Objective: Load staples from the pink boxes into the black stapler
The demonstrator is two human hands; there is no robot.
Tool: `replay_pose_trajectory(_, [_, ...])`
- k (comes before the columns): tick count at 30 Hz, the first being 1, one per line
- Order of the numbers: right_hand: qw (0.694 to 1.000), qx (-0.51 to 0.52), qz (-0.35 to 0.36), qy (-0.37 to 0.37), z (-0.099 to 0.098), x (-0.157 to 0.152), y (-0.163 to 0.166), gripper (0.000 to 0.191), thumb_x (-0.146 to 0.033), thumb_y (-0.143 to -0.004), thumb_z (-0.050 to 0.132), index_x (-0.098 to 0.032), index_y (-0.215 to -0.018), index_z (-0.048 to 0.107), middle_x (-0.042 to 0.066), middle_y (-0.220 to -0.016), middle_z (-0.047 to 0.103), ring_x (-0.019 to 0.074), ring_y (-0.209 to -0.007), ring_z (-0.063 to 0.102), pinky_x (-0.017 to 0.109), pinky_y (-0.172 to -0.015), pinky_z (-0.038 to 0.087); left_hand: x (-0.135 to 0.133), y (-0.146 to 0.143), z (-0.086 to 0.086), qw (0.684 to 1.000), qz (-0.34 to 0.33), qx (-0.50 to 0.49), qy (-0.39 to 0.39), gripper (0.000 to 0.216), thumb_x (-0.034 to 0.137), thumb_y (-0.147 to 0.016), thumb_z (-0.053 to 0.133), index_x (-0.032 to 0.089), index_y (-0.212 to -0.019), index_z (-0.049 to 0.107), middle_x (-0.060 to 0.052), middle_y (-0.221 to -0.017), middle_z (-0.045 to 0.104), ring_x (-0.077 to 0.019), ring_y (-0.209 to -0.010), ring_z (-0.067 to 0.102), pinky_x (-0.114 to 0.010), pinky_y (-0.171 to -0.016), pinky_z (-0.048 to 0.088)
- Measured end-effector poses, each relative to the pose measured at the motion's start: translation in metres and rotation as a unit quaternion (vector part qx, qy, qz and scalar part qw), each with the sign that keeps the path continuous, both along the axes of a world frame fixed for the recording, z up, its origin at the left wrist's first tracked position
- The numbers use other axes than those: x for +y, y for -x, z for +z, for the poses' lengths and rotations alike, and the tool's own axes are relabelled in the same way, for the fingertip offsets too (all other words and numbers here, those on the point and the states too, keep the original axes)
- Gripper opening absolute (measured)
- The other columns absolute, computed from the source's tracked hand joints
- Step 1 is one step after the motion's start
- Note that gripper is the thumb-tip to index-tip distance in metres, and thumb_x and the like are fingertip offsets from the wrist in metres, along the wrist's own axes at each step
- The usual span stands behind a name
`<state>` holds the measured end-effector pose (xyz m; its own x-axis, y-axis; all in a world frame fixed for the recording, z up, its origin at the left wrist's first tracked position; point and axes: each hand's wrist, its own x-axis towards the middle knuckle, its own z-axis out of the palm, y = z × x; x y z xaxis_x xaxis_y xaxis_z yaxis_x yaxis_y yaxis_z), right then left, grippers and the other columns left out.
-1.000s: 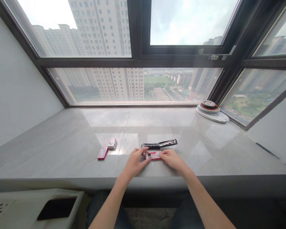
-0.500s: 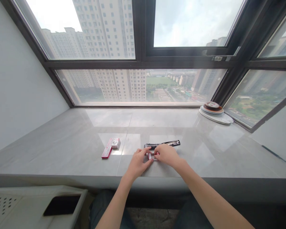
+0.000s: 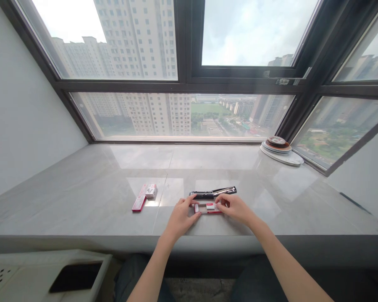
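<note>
My left hand (image 3: pixel 182 216) pinches the left end of a small red-and-white staple box (image 3: pixel 204 212) between thumb and fingers. My right hand (image 3: pixel 236 208) has its fingertips closed on the right end of the same box, hiding that end. Between the hands the box shows an opened-out middle, with a white piece at its left and a red-and-white part on the right. Just behind it lies a black stapler (image 3: pixel 204 194), hinged apart, its metal inside showing. My left fingertips come close to the stapler's left end; whether they touch it I cannot tell.
Left of my hands lie a flat pink-and-white box (image 3: pixel 139 203) and a smaller white box (image 3: pixel 151 191), both on the grey tiled sill (image 3: pixel 91 201). Stacked plates (image 3: pixel 283 156) stand in the far right corner by the window. A pale perforated container (image 3: pixel 25 272) is below, left.
My right hand has moved right from the middle of the staple box to its right end, uncovering the middle. My left hand stays at the left end. The view has shifted slightly.
</note>
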<state>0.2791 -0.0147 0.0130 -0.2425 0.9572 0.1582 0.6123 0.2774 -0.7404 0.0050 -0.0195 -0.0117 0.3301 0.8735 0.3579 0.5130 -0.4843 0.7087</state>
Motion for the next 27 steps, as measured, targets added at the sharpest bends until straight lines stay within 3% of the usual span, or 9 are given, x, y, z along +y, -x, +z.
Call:
replay_pose_trajectory(4, [0.999, 0.027, -0.01, 0.021, -0.008, -0.009, -0.004, 0.04, -0.047, -0.079, 0.075, -0.024, -0.112, 0.077, -0.001, -0.076, 0.069, 0.0162, -0.066, 0.054, 0.027, -0.064, 0.043, -0.001, -0.002, 0.0, 0.999, 0.048, 0.001, 0.005, 0.046, 0.039, -0.092, 0.066, 0.028, -0.137, 0.059, -0.004, -0.104, 0.073, -0.0233, -0.098, 0.065, -0.038, -0.092, 0.05])
replay_pose_trajectory(9, [1.0, -0.001, 0.018, 0.002, -0.005, -0.016, 0.012, 0.036, -0.048, -0.079, 0.075, -0.028, -0.108, 0.081, 0.001, -0.085, 0.073, 0.0178, -0.072, 0.058, 0.028, -0.068, 0.045, 0.0, -0.01, 0.0, 0.997, 0.046, -0.004, 0.06, 0.022, 0.036, -0.097, 0.055, 0.026, -0.113, 0.067, -0.001, -0.085, 0.074, -0.0187, -0.076, 0.066, -0.031, -0.076, 0.047])
replay_pose_trajectory(16, [0.999, -0.052, 0.009, -0.015, 0.005, -0.016, 0.023, 0.045, -0.056, -0.08, 0.076, -0.03, -0.117, 0.079, 0.001, -0.077, 0.069, 0.0186, -0.069, 0.058, 0.028, -0.065, 0.041, -0.001, -0.006, 0.007, 0.993, -0.003, -0.04, 0.107, 0.019, 0.04, -0.095, 0.058, 0.025, -0.104, 0.066, 0.001, -0.084, 0.076, -0.0162, -0.073, 0.066, -0.027, -0.068, 0.045])
replay_pose_trajectory(23, [1.0, 0.006, 0.01, -0.009, -0.002, -0.018, 0.026, 0.041, -0.059, -0.08, 0.075, -0.027, -0.105, 0.081, -0.001, -0.07, 0.061, 0.016, -0.063, 0.051, 0.027, -0.061, 0.04, -0.002, -0.024, 0.002, 0.994, 0.062, -0.025, 0.083, 0.021, 0.043, -0.092, 0.062, 0.024, -0.098, 0.069, -0.002, -0.088, 0.076, -0.0172, -0.071, 0.065, -0.028, -0.068, 0.045])
replay_pose_trajectory(27, [1.0, 0.005, 0.014, -0.012, -0.002, -0.021, 0.028, 0.039, -0.059, -0.083, 0.074, -0.031, -0.109, 0.082, -0.002, -0.071, 0.06, 0.0154, -0.064, 0.051, 0.026, -0.061, 0.039, -0.008, -0.026, 0.0, 0.995, 0.038, -0.042, 0.081, 0.02, 0.039, -0.097, 0.055, 0.025, -0.093, 0.068, -0.002, -0.088, 0.075, -0.018, -0.077, 0.067, -0.029, -0.071, 0.046])
